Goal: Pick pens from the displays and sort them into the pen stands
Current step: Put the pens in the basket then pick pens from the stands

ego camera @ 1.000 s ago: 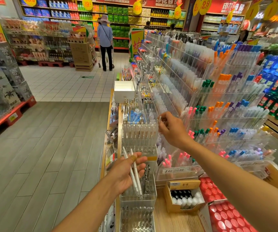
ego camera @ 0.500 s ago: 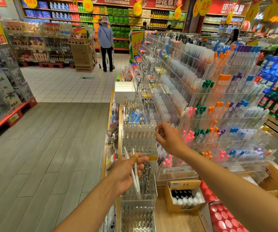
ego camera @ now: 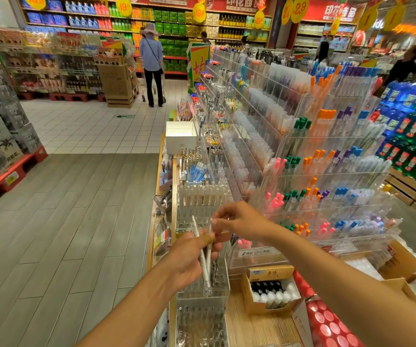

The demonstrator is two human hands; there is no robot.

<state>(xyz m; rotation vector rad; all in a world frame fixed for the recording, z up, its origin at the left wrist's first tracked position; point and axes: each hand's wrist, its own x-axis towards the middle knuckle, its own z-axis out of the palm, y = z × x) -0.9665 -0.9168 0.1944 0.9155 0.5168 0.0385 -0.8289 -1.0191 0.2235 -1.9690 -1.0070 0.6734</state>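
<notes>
My left hand (ego camera: 192, 259) grips a small bunch of white pens (ego camera: 205, 265), their tips pointing down over a clear acrylic pen stand (ego camera: 202, 296). My right hand (ego camera: 242, 219) is just above it, fingertips pinching the top of a white pen beside the bunch. Behind them stands a clear stand of white pens (ego camera: 202, 196). To the right rise tiered acrylic displays of coloured pens (ego camera: 327, 186).
A cardboard box of black-and-white bottles (ego camera: 269, 291) sits on the wooden counter right of the stand, next to red packs (ego camera: 327, 326). A white box (ego camera: 180, 136) stands farther along the counter. The aisle floor lies to the left; a shopper (ego camera: 152, 63) stands far off.
My right hand has come down and left from the pen display to meet my left hand, bringing a white pen to the bunch. My left hand stayed over the stand.
</notes>
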